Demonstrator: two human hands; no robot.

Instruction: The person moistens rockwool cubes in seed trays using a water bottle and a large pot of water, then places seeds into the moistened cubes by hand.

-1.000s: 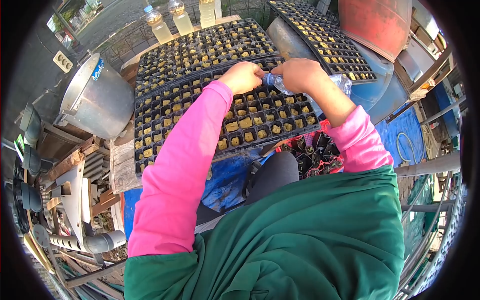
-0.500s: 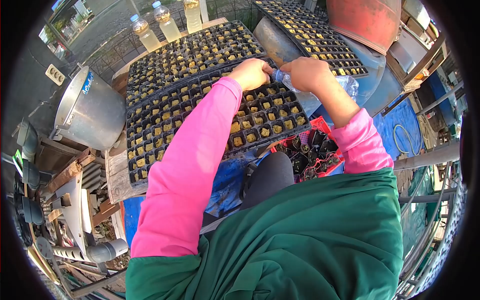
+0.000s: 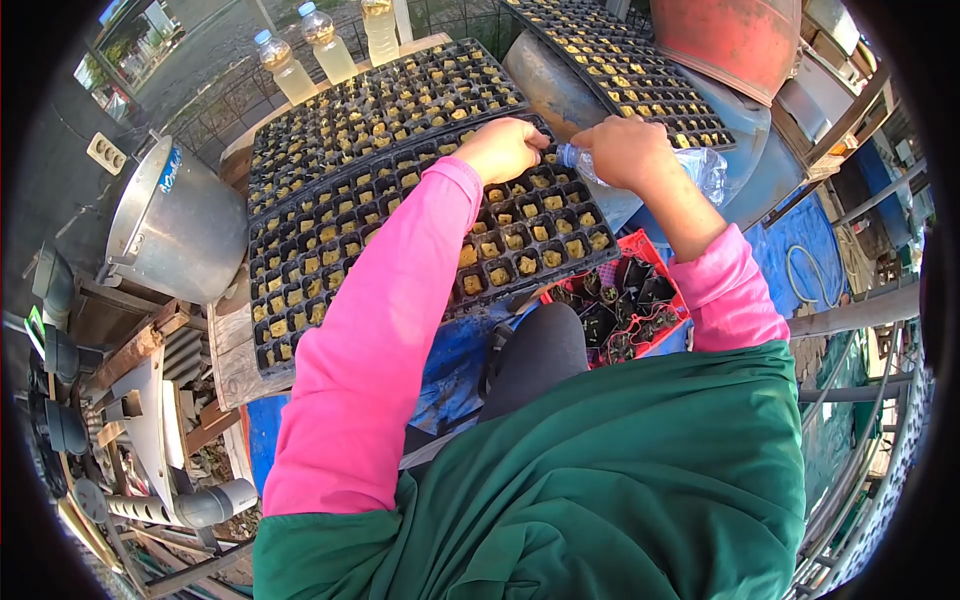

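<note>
My right hand (image 3: 628,152) is wrapped around a clear plastic bottle (image 3: 703,174), tipped on its side with its blue-topped neck pointing left. Close to that neck, my left hand (image 3: 502,150) is bent over the far right part of the near black seedling tray (image 3: 330,262). Its fingers are curled together, and whatever they pinch, if anything, is hidden. Yellowish foam-like plugs sit in the tray's cells. Behind it lies a second seedling tray (image 3: 385,115) with similar plugs.
Three bottles of cloudy liquid (image 3: 328,50) line the table's back edge. A large metal pot (image 3: 185,225) stands left. Another seedling tray (image 3: 640,80) rests on blue drums, near a red barrel (image 3: 725,45). Below right sits a red crate (image 3: 640,300) of small potted plants.
My right hand has shifted slightly right with the bottle, so the bottle's neck is farther from my left hand. The left hand stays nearly in place over the tray.
</note>
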